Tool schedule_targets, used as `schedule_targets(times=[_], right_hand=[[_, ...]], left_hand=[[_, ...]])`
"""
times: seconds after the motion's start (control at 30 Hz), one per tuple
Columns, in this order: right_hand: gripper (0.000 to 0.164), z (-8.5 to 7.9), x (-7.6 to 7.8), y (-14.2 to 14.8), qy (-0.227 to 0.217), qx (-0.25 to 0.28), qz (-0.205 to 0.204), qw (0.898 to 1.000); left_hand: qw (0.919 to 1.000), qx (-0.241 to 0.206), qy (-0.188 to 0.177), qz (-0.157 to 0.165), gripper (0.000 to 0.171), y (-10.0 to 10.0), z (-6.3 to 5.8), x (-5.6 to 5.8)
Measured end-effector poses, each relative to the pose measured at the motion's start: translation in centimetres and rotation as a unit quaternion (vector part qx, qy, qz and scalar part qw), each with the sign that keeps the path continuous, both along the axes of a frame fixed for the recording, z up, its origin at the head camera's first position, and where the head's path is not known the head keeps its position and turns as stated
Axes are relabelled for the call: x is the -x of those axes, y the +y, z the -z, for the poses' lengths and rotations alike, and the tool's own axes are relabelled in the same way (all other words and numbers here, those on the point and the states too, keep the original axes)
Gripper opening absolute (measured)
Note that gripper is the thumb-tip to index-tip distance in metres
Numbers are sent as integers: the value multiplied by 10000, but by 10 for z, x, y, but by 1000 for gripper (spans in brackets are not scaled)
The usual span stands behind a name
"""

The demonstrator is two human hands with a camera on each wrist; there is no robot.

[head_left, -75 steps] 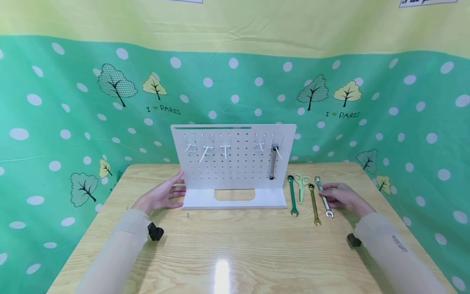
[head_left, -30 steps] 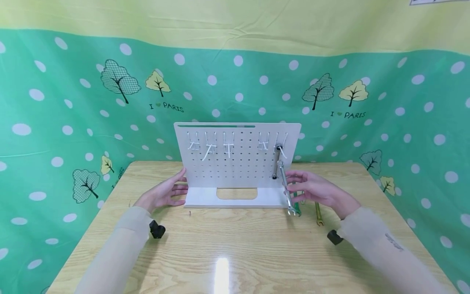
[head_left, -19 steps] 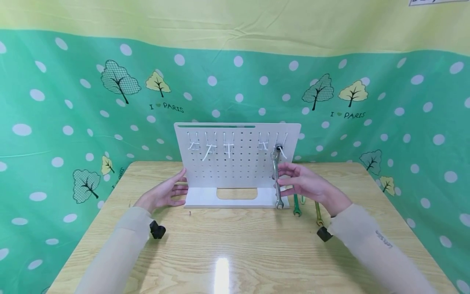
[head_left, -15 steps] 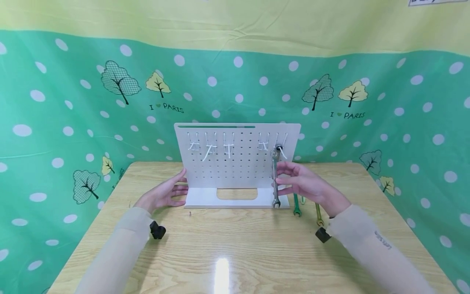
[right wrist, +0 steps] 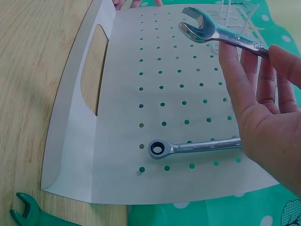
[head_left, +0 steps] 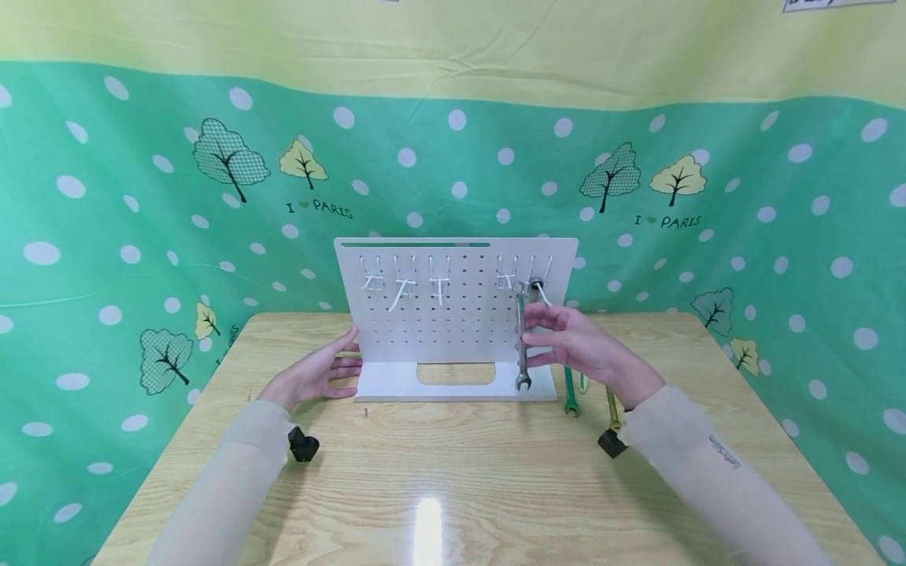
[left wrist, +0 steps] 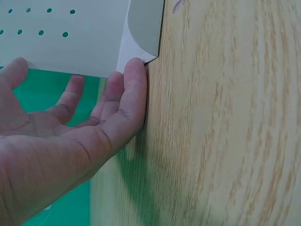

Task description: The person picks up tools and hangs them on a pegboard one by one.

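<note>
A white pegboard [head_left: 453,334] stands upright on the table, with several white wire hooks [head_left: 404,283] along its upper part. My right hand [head_left: 576,346] pinches a silver combination wrench [head_left: 522,334] between thumb and fingers. The wrench hangs nearly vertical before the board, ring end up beside the second hook from the right, open end [right wrist: 195,28] down. Behind it, a ratchet wrench [right wrist: 202,147] hangs from the rightmost hook, mostly covered by my hand in the head view. My left hand [head_left: 314,373] touches the board's left edge with extended fingertips [left wrist: 135,68].
Right of the board lie a green wrench [head_left: 570,395], pale green scissors [head_left: 583,383] and a gold wrench [head_left: 613,407], partly hidden by my right hand and wrist. The board's base has a cut-out slot [head_left: 456,373]. A patterned cloth [head_left: 453,157] hangs behind the wooden table [head_left: 396,479].
My right hand has lifted the silver wrench off the table and carried it left to the board, most recently past the hanging ratchet wrench. My left hand stays at the board's edge.
</note>
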State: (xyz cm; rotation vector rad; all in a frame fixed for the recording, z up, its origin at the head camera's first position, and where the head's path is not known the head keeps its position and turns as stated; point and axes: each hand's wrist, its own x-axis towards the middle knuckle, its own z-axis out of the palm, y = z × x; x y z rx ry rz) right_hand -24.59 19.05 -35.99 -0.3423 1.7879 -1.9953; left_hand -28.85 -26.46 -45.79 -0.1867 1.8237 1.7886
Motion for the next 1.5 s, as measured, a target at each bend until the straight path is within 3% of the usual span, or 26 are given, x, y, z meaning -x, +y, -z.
schedule_targets(times=[0.5, 0.87, 1.5], right_hand=[[36, 12, 18, -6, -285, -151, 149, 9994], [35, 22, 33, -9, -420, -261, 630, 9968], [34, 33, 39, -25, -55, -283, 1297, 9911]], left_hand=[[10000, 9, 27, -28, 101, 1, -1, -2], [10000, 28, 87, 15, 97, -1, 0, -1], [9998, 13, 167, 129, 96, -2, 1, -1]])
